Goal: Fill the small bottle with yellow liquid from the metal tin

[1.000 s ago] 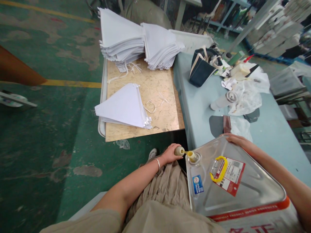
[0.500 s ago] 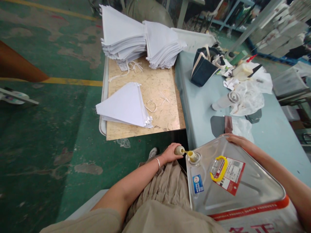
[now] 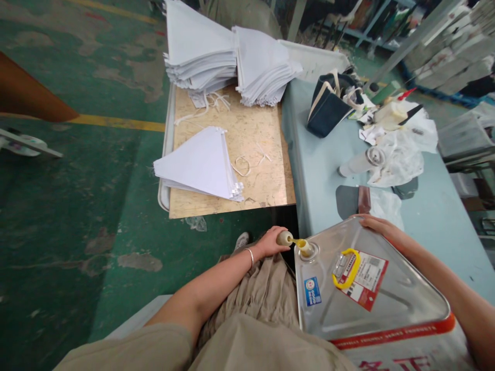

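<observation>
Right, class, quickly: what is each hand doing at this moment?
Left hand: closed around a small bottle at the metal can's spout.
Right hand: open, resting flat on the metal can.

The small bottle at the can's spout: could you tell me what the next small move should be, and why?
Probably hold steady. The left hand keeps the small bottle at the spout of the tilted metal can, with yellow liquid running between them, and the right hand braces the can's far edge. Shifting either could spill.
</observation>
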Available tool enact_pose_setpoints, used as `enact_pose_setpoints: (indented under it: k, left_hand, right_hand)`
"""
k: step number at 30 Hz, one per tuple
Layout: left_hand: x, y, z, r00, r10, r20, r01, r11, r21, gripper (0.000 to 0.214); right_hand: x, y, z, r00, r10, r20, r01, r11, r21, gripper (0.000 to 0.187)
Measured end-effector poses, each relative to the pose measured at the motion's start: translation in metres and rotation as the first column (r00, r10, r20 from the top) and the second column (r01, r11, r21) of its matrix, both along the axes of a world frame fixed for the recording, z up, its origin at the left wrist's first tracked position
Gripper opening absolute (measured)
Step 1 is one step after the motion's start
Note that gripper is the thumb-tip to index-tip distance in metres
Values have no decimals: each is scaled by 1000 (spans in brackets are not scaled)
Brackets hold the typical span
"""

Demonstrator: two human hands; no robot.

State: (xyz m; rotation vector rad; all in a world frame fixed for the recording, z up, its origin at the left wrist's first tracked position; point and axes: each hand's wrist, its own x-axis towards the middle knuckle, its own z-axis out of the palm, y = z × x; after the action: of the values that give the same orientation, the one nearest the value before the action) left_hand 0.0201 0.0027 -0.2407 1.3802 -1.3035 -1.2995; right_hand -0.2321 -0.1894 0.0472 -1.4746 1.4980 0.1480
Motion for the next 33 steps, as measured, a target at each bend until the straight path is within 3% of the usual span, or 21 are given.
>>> enact_pose_setpoints:
  k: [6,12,25,33]
  left_hand:
    - [0,0,-3,1000,1,-4,-1,1000,8,72]
    - [0,0,-1,1000,3,-16,-3,1000,17,71]
    - [0,-1,2,1000,8,-24,-7,1000,26,68]
    - [1,0,1,1000,5,-10,-5,1000,12,70]
  right_hand:
    - [4,0,2,1000,26,-9,-26,1000,-15,50]
    - [4,-1,1,997,73,-38,-75,996,-50,58]
    - [4,-1,-3,1000,19,4,-19,1000,-17,57]
    - [5,-1,-1,997,76,-33,-78,996,-48,58]
